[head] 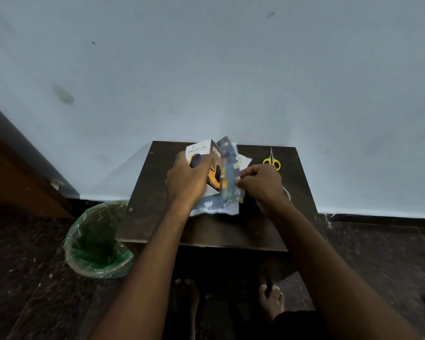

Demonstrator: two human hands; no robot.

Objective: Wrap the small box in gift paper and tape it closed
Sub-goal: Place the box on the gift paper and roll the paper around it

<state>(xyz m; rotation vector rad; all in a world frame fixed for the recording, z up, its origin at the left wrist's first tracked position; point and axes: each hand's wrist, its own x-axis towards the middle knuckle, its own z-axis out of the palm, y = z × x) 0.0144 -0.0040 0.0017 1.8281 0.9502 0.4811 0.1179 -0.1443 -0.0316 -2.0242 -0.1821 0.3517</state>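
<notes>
Box (pixel 207 165), glossy printed carton, tilted above dark wood-grain table (pixel 157 217), gripped by left hand (pixel 185 179). Right hand (pixel 261 182) pinches crinkled patterned gift paper (pixel 227 177) beside it. Yellow-handled scissors (pixel 271 161) lie apart.

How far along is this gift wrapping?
Early. The box sits on the gift paper, its printed faces still bare. The left hand grips it; the right hand pinches the paper's edge. Folding over and taping remain; scissors lie nearby.
</notes>
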